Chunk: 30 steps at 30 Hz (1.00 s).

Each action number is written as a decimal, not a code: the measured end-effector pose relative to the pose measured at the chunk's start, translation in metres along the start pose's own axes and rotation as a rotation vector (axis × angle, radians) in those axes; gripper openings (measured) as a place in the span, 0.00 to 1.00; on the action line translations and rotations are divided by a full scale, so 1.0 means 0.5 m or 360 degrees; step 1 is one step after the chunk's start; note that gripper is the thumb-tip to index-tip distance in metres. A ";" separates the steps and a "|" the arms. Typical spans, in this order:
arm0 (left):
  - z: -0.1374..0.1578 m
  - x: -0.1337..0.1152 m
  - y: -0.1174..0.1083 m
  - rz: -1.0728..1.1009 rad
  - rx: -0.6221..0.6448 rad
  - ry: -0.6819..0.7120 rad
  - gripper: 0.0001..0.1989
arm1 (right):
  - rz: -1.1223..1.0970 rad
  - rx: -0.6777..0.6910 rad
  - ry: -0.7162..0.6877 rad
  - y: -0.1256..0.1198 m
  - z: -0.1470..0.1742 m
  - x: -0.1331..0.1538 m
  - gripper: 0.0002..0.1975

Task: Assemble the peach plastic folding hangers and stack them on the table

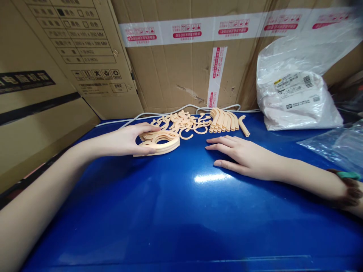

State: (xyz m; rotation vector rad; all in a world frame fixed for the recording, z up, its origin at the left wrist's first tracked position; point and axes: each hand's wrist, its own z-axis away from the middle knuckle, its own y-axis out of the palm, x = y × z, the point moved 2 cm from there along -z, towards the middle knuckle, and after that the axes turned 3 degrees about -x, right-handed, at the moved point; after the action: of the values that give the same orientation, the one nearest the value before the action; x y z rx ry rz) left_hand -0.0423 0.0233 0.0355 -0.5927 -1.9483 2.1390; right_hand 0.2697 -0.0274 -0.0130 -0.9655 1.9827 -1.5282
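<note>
At the left of the blue table, my left hand (127, 139) is closed on the near-left end of a stack of beige oval-looped plastic pieces (167, 146), thumb in front and fingers over the top. The stack lies on the tabletop. Just behind it is a loose heap of beige plastic hooks (184, 121). My right hand (238, 155) rests palm down on the table, open, its fingers stretched toward the left and holding nothing. Beyond its fingertips sits a neat pile of curved beige tube-like pieces (222, 121), with a single curved piece (244, 126) apart on its right.
Cardboard boxes (181, 68) wall off the back and left (93, 49). A white cable (147, 114) runs along the table's rear. At the back right stands a white plastic bag (300, 102) with a label; clear plastic wrap (334, 145) lies before it on the blue table (170, 211).
</note>
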 end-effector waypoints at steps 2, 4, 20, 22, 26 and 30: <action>0.009 0.009 -0.012 -0.0045 -0.0008 -0.0026 0.48 | 0.0008 0.0002 0.0000 0.000 0.000 0.000 0.25; 0.020 0.024 -0.029 -0.0088 -0.0061 -0.0076 0.51 | 0.0024 0.0017 0.0002 0.001 -0.001 -0.001 0.25; 0.011 0.091 -0.009 -0.0146 0.0164 -0.0012 0.51 | 0.0033 0.0003 -0.0021 0.003 0.001 0.000 0.25; 0.010 0.090 -0.011 -0.0136 0.0134 0.0016 0.49 | 0.0021 0.0000 -0.0012 0.002 0.001 0.000 0.25; 0.002 0.100 -0.009 -0.0176 0.0175 -0.0014 0.50 | 0.0009 -0.0006 -0.0002 0.002 0.001 -0.002 0.24; -0.004 0.108 -0.007 -0.0183 0.0171 -0.0011 0.50 | 0.0023 0.0007 -0.0002 0.003 0.001 -0.002 0.25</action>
State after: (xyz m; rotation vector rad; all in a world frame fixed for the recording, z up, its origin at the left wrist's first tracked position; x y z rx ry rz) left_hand -0.0908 0.0471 0.0301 -0.4443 -1.8103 2.1607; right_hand 0.2705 -0.0269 -0.0145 -0.9479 1.9808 -1.5233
